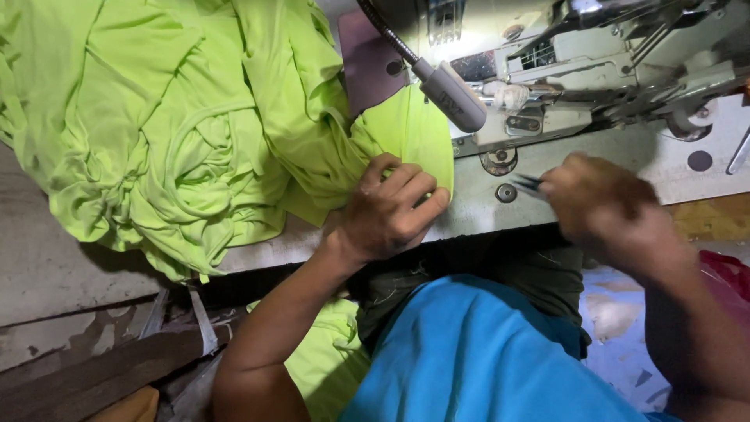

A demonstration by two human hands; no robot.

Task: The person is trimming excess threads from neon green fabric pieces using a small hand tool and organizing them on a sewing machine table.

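Two hands at work: the left hand is clenched on lime-green fabric at the desk edge beside the sewing machine, the right hand, blurred, pinches small dark snips, and most fabric lies heaped, apparently unfed.

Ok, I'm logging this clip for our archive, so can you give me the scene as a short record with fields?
Setting: sewing machine on a worn table
Left hand: grips lime fabric at the table's edge
Right hand: blurred, holds a small dark tool, kind unclear
Lamp: gooseneck, over the fabric
Fabric state: bunched pile on the left
Clothing: blue shirt
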